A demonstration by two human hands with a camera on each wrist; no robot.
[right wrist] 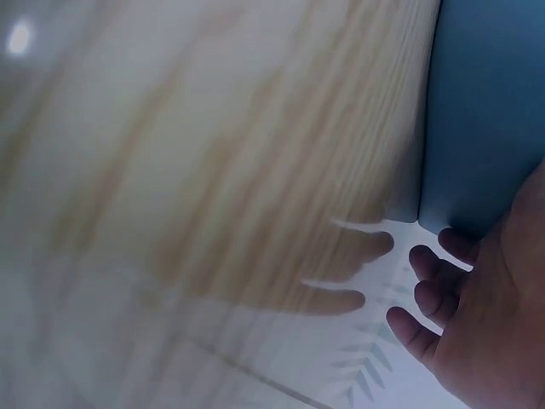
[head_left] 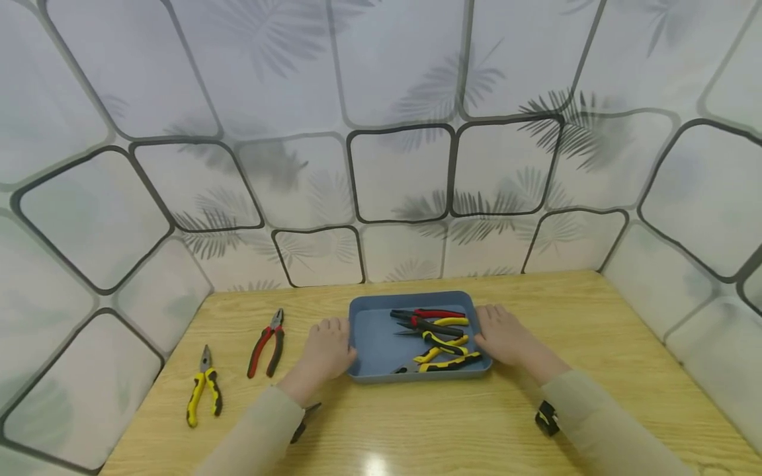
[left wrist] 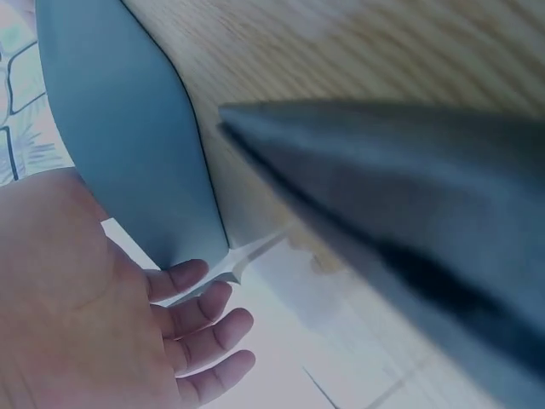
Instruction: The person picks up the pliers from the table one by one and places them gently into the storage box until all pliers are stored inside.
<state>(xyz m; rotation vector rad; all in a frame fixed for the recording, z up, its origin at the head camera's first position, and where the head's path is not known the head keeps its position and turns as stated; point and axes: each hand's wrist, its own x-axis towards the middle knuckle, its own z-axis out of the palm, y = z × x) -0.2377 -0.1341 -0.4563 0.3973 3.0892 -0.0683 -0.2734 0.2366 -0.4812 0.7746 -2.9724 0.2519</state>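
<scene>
A blue-grey tray [head_left: 375,337] stands on the table with several pliers in it, handles red, black and yellow. My left hand [head_left: 326,347] holds its left wall, thumb at the rim. In the left wrist view the left hand [left wrist: 77,298] has its four fingers outside the wall by a corner, thumb hidden. Across from it, my right hand [head_left: 505,334] holds the right wall with the thumb at the rim. The right wrist view shows the right hand [right wrist: 494,332] with loosely bent fingers beside the tray wall [right wrist: 485,94], thumb hidden.
Left of the tray lie red-and-black pliers [head_left: 266,347] and yellow-and-black long-nose pliers [head_left: 204,387]. A dark pointed tool [head_left: 305,423] shows beside the left sleeve; its tapered metal jaw [left wrist: 409,196] looms close in the left wrist view. Patterned cloth [head_left: 399,172] stands behind the table [head_left: 417,430].
</scene>
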